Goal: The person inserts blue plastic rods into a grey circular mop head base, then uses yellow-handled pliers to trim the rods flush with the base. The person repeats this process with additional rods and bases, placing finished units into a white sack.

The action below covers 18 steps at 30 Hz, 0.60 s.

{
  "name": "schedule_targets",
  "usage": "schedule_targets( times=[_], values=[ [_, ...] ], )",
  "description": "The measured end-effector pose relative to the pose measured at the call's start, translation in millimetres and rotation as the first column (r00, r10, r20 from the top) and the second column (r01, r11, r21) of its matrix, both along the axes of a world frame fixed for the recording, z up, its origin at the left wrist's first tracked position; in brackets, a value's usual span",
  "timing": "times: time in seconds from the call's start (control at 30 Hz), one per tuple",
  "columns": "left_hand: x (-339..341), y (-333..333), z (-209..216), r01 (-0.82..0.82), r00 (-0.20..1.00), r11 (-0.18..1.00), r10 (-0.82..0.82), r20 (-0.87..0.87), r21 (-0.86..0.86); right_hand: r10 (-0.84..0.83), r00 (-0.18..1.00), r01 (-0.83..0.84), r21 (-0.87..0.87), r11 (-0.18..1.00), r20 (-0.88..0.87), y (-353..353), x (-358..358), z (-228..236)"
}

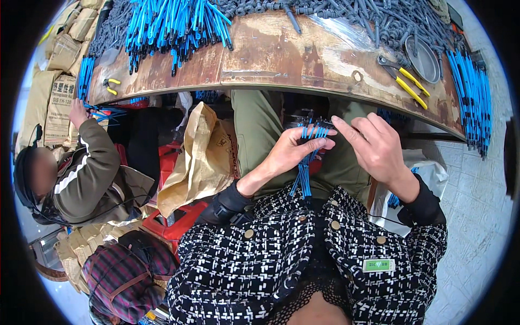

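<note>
Over my lap, my left hand (287, 150) is closed around a bundle of thin blue tubes (304, 179). Their lower ends hang below the palm, and the upper ends stick out above the thumb and fingers, with dark tips. My right hand (377, 145) is just to the right of those upper ends. Its index finger reaches toward the tips while the other fingers curl in. The right thumb is hidden, and whatever the fingers pinch there is too small to make out.
Ahead, a worn wooden table (260, 54) carries heaped blue tubes (176, 32), grey plastic fittings (374, 19), yellow-handled pliers (403, 84) and a round metal dish (422, 59). A brown paper sack (195, 162) stands at my left, near a co-worker (89, 162). A white bag (433, 173) is at right.
</note>
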<state>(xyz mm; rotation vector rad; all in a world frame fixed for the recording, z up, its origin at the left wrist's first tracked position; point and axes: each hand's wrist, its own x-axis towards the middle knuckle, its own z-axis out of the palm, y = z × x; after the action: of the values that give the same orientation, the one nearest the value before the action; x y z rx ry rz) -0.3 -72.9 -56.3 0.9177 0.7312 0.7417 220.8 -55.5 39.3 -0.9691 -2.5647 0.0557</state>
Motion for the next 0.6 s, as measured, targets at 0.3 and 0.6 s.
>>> schedule_targets(
  times=[0.3, 0.6],
  values=[
    [0.5, 1.7, -2.4, 0.054, 0.999, 0.999, -0.054, 0.002, 0.004, -0.024, 0.947, -0.038, -0.187, 0.982, -0.320, 0.8, -1.4, -18.9],
    [4.6, 2.7, -2.2, 0.052, 0.997, 0.998, -0.050, 0.062, -0.020, -0.160, 0.886, -0.016, -0.372, 0.928, -0.436, -3.3, -8.1, -20.4]
  ],
)
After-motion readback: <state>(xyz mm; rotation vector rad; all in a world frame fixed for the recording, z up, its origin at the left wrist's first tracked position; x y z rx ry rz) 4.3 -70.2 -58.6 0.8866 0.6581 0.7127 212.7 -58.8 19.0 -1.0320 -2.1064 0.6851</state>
